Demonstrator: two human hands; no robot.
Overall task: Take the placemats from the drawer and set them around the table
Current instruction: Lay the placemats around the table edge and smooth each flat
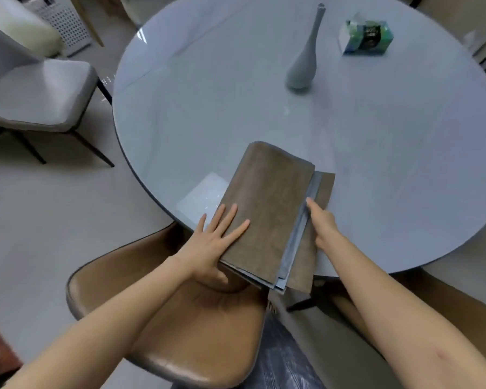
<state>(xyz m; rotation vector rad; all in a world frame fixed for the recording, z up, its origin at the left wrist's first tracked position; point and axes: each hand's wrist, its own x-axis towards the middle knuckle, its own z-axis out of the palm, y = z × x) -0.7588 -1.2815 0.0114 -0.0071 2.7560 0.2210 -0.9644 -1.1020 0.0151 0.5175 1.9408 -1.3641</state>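
A stack of folded brown placemats with grey-blue undersides lies at the near edge of the round grey table, its near end hanging past the rim. My left hand holds the stack's near left corner, fingers spread flat on top and thumb underneath. My right hand is at the stack's right side, its fingers tucked into the layers where a grey-blue edge shows.
A tall grey narrow-necked vase stands mid-table, with a green tissue pack behind it. A brown leather chair sits directly below me at the table's edge. A grey chair stands at the left.
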